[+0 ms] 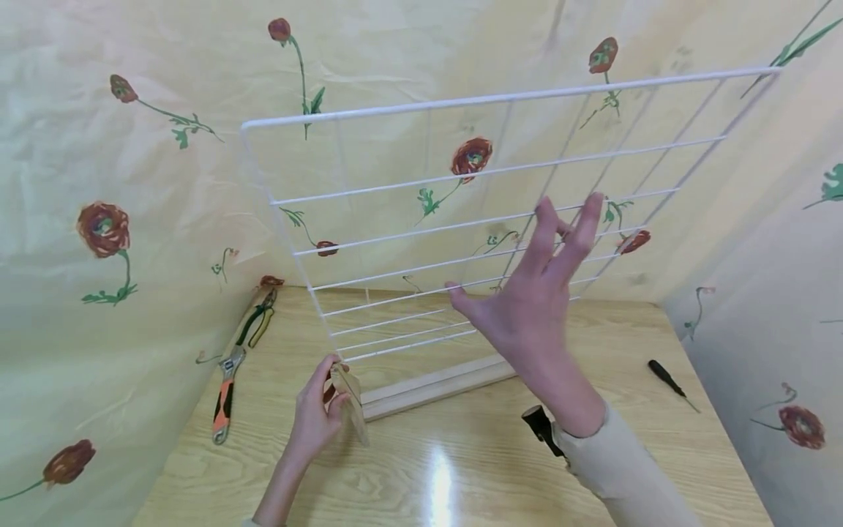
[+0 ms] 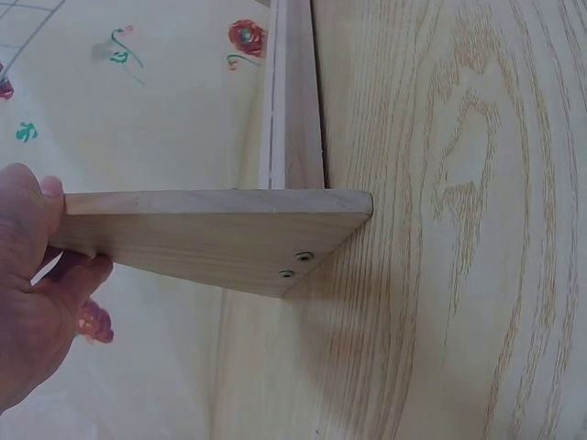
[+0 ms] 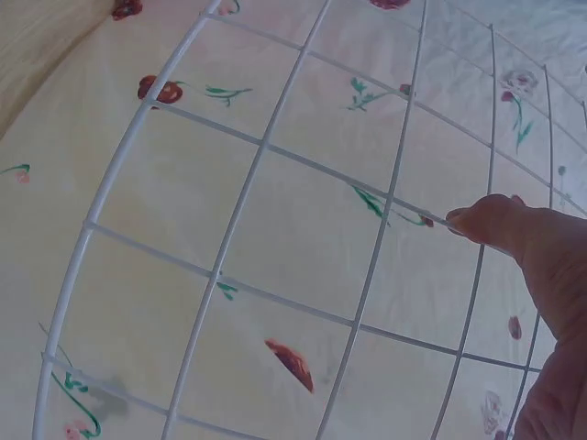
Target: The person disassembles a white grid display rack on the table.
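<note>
My left hand (image 1: 312,421) pinches the upper end of a flat wooden end board (image 2: 211,243) between thumb and fingers. Two screw heads (image 2: 304,258) show low on this board, which stands on edge across the end of a pair of wooden rails (image 1: 435,389). A large white wire grid (image 1: 408,108) rises behind it, tilted, its lower left corner right at my left fingertips. Over the grid's right half my right hand (image 1: 536,311) is spread, fingers fairly straight and fingertips at the wires. In the right wrist view its thumb (image 3: 491,220) overlaps a wire.
On the wood-grain table (image 1: 487,476), pliers (image 1: 257,322) and an adjustable wrench (image 1: 226,395) lie at the left. A black-handled screwdriver (image 1: 668,379) is at the right, and a black tool (image 1: 541,428) lies by my right sleeve. Flowered sheeting (image 1: 184,168) hangs around the table.
</note>
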A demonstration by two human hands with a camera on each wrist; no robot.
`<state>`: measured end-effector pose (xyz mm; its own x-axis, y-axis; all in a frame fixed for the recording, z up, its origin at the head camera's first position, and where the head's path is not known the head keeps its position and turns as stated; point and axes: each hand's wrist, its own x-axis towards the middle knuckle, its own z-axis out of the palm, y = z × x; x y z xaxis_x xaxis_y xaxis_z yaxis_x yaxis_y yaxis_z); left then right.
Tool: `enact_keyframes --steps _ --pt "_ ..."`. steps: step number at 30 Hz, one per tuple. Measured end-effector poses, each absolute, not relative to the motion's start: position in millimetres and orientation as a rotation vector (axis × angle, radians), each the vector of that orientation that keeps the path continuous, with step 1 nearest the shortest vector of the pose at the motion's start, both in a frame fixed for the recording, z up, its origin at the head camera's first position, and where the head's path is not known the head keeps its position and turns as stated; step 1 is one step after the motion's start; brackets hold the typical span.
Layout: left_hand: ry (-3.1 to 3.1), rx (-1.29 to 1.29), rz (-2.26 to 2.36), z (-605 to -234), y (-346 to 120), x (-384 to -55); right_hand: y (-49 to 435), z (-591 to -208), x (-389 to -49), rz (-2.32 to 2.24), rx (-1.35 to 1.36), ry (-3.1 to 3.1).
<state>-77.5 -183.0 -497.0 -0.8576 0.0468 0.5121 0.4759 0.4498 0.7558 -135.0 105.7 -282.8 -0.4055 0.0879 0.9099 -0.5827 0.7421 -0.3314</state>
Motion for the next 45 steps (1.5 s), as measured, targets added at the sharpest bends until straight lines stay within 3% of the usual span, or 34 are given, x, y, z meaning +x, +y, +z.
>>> enact_keyframes --steps 21,45 --pt "-2.25 -0.467 -1.297 -501.6 -184.9 -82.0 187.2 -314.1 -118.1 0.892 0.129 -1.852" --pt "-2.225 -0.511 -1.287 -498.8 -184.9 -81.3 199.7 -391.8 -101.6 0.81 0.103 -1.933"
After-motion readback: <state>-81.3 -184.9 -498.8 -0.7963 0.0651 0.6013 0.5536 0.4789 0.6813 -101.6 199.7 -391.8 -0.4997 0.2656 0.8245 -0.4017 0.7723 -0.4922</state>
